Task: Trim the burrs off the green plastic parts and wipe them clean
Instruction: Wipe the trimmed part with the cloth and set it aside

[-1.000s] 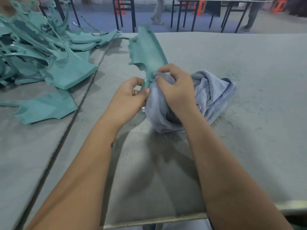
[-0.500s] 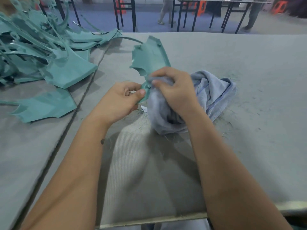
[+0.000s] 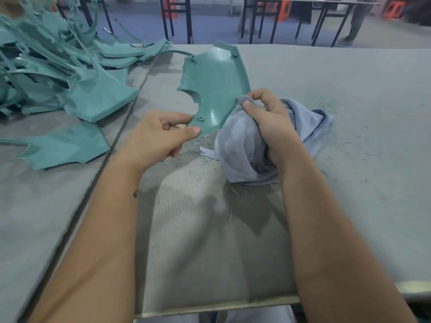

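A wide grey felt-covered table [image 3: 349, 136] fills most of the view, with a seam running down its left part and a paler ribbed patch near its front edge; beyond its far edge stand dark metal table legs [image 3: 258, 22] on a bluish floor, and a person's legs [image 3: 354, 22] at the top right, cut off above. On the left of the table lies a tangled heap of green plastic parts [image 3: 58, 66] — thin curved strips and broad flat panels piled over one another, running out of frame to the left, so how many there are cannot be told. One flat part [image 3: 67, 148] lies apart from the heap, nearer the front.

The green part in hand [image 3: 214, 89] is held up just above the table's middle: a matte, curved panel with a scooped notch on its left edge and small raised screw bosses near its corners. The left hand [image 3: 158, 138] pinches its lower corner between thumb and forefinger. The right hand [image 3: 270, 122] is curled round a bunched pale blue-grey cloth [image 3: 242, 145], pressing a fold of it against the part's right edge (the contact itself is covered by fingers and fabric). The rest of the cloth lies crumpled on the table behind the hand. Fine green shavings [image 3: 203, 157] are scattered on the felt beneath — too small to make out singly.
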Motion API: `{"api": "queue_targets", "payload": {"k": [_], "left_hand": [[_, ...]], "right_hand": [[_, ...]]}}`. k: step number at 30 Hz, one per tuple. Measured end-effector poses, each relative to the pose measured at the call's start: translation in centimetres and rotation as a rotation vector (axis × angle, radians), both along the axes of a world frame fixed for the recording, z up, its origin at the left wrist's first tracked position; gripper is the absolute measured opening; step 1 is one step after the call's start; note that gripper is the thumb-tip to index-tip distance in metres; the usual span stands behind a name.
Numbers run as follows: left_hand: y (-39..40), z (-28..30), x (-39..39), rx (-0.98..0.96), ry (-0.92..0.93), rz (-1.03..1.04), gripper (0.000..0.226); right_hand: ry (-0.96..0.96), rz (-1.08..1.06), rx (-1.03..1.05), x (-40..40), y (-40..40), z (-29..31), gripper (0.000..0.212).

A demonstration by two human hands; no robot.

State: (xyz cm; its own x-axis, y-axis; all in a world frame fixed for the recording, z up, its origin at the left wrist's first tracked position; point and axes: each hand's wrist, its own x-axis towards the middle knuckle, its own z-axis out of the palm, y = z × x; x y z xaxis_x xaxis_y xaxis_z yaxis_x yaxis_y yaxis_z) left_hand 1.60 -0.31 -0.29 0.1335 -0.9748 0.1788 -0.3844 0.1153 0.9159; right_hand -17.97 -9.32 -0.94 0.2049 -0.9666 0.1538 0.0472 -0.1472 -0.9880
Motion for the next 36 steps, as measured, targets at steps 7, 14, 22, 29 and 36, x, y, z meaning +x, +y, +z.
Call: {"api": "queue_targets", "payload": {"k": [7, 14, 22, 29, 36], "left_hand": [[-0.8, -0.6, -1.9, -0.664, -0.246, 0.562, 0.012], [-1.6, -2.0, -2.6, -0.479, -0.399, 0.771, 0.033], [-2.9, -2.5, -3.6, 0.081, 0.343, 0.145, 0.048], [-2.9, -1.4, -4.1, -0.126, 0.773, 0.039, 0.035], [-2.7, 0.1, -4.5, -0.159, 0.935, 0.037, 0.027]], "right_hand": [[-0.329, -0.262, 0.022, -0.6, -0.5, 0.4, 0.014], [-0.359, -0.508, 0.012, 0.9, 0.0, 0.3, 0.01], [-0.102, -0.227, -0.013, 2.1, 0.7, 0.2, 0.013], [0.075, 0.088, -0.134, 2.1, 1.8, 0.6, 0.011], [0.196, 0.275, -0.274, 1.0, 2.1, 0.8, 0.059]]}}
